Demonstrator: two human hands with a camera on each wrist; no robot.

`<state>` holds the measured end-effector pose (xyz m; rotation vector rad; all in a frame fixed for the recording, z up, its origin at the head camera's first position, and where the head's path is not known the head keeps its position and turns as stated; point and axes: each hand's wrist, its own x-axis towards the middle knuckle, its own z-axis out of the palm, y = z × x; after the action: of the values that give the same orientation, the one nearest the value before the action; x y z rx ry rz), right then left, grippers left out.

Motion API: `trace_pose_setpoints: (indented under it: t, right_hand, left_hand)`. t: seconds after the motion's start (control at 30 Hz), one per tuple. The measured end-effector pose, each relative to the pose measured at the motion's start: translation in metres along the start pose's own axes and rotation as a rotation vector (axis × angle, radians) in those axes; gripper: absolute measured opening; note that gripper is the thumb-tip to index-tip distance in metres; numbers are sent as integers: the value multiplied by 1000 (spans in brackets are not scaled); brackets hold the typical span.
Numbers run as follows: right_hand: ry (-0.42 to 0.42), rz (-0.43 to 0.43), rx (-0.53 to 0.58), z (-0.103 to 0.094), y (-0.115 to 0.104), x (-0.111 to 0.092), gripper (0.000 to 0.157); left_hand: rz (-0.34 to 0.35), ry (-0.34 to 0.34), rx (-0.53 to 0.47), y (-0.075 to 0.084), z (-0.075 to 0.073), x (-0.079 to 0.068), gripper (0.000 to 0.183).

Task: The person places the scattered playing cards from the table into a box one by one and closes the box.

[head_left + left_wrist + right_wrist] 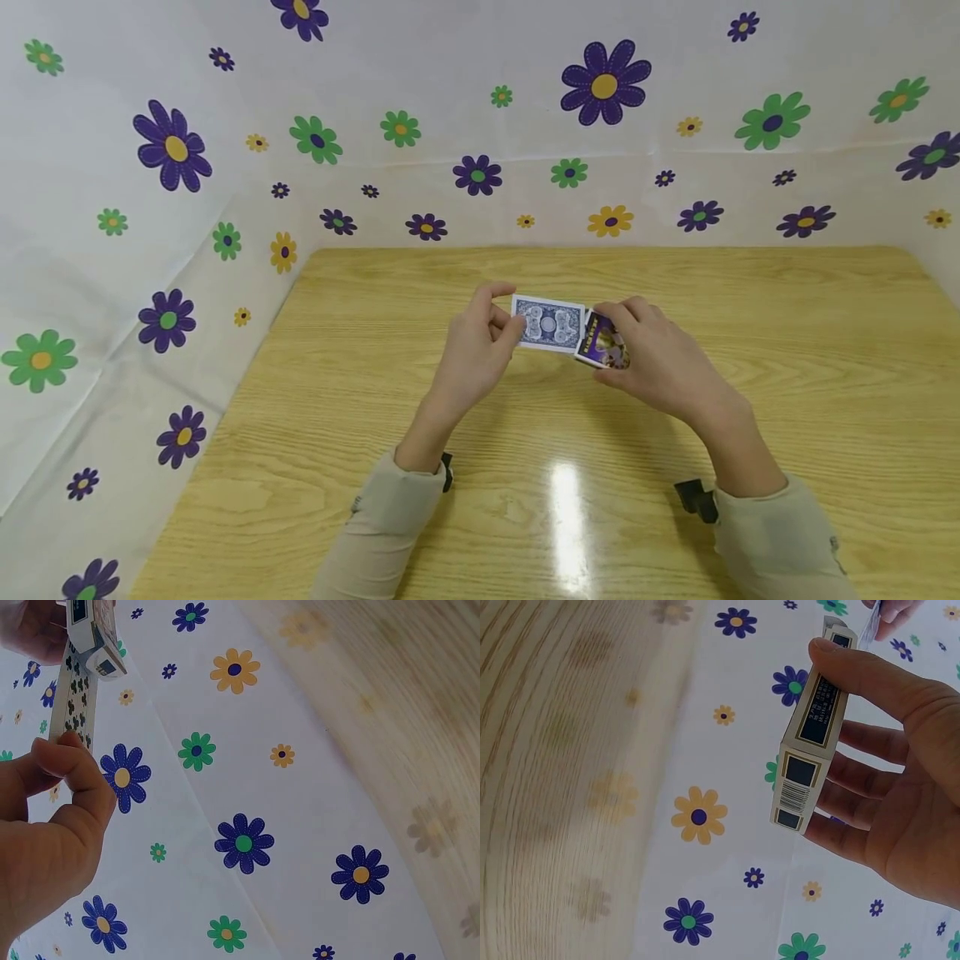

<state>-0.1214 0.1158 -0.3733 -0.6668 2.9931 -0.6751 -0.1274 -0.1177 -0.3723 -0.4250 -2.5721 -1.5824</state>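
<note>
Between thumb and fingers, my left hand (480,342) pinches the left end of a playing card (548,323), whose blue patterned back shows in the head view. From below, the left wrist view shows black club pips on the card's face (77,705). A small card box (602,342), purple and gold on top, is gripped along its edges by my right hand (663,358). The card's right end meets the mouth of the box. In the right wrist view the box (810,735) shows a barcode on its end, and its flap (835,624) stands open at the far end.
Both hands are above a wood-grain table (300,467) with a bright light reflection near its front. A white sheet (420,67) with purple, green and yellow flowers hangs behind the table and along its left side. Black straps (697,500) sit at the wrists.
</note>
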Motion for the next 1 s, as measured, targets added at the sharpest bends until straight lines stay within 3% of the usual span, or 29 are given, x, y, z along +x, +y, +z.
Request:
trace_pose_setpoints:
  t: [0.43,0.7,0.87,1.0]
  right_hand:
    - [8,-27,2,2,0,1,77]
    - [17,-37,-7,3,-1,1,76]
    - [11,-26,6,3,-1,0,76]
    - [11,-24,11,2,-1,0,77]
  left_hand:
    - [119,-8,45,-3,4,-1,38]
    - [114,-58,52,1,13,-1,51]
    - [75,-6,-19,5,18,-4,43]
    - [99,55,-32,6,22,-4,32]
